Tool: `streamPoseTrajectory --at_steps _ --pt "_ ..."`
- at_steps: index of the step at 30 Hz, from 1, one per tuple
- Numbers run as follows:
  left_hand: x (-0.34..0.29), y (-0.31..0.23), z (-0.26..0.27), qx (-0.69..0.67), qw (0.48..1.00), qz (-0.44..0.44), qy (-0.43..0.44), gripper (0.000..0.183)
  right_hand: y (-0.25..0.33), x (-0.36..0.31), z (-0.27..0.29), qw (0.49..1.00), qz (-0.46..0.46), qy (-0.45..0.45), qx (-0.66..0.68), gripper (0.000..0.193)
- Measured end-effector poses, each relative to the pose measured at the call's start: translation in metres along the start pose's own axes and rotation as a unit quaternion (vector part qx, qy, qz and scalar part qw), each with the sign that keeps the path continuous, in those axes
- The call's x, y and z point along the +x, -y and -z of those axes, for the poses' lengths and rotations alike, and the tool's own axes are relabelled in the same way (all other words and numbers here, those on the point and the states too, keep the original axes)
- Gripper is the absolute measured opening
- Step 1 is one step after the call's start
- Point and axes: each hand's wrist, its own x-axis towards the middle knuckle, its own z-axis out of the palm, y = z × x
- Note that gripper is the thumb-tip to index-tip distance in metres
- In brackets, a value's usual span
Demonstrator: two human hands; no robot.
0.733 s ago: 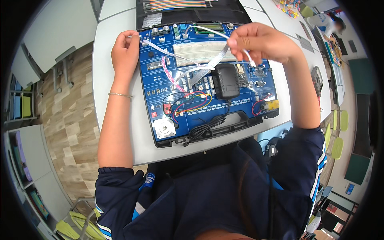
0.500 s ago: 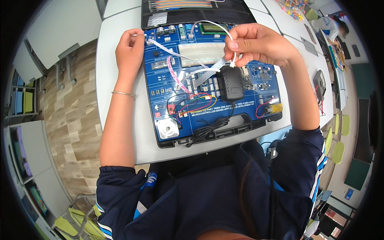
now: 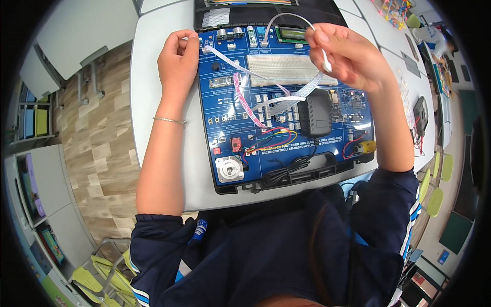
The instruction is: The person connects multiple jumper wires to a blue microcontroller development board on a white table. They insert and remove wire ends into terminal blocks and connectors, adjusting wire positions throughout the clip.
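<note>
the right hand (image 3: pixel 350 56), raised at one o'clock over the blue trainer board (image 3: pixel 281 128), has its fingers pinched shut on a thin white wire (image 3: pixel 286 16) that loops to eleven o'clock of them. the left hand (image 3: pixel 178 61) rests at the board's ten o'clock corner, fingers curled closed on the end of a flat white ribbon cable (image 3: pixel 245 66). the board lies on the white worktop (image 3: pixel 153 102).

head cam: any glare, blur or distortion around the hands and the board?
Head view: strong fisheye, black corners, table edge bows; blue trainer board sharp, slight sheen only; left hand crisp, right hand crisp holding the white cable; rim clutter soft.
</note>
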Motion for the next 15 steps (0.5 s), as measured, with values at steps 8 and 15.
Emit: streamPoseTrajectory --at_steps 8,15 --pt "0.000 0.002 0.001 -0.013 1.000 0.001 -0.006 0.017 -0.005 -0.027 -0.024 0.991 -0.107 -0.010 0.086 0.014" --pt "0.001 0.002 0.002 -0.033 0.999 0.003 0.000 0.018 -0.034 -0.045 -0.023 0.995 -0.063 -0.016 -0.078 0.022"
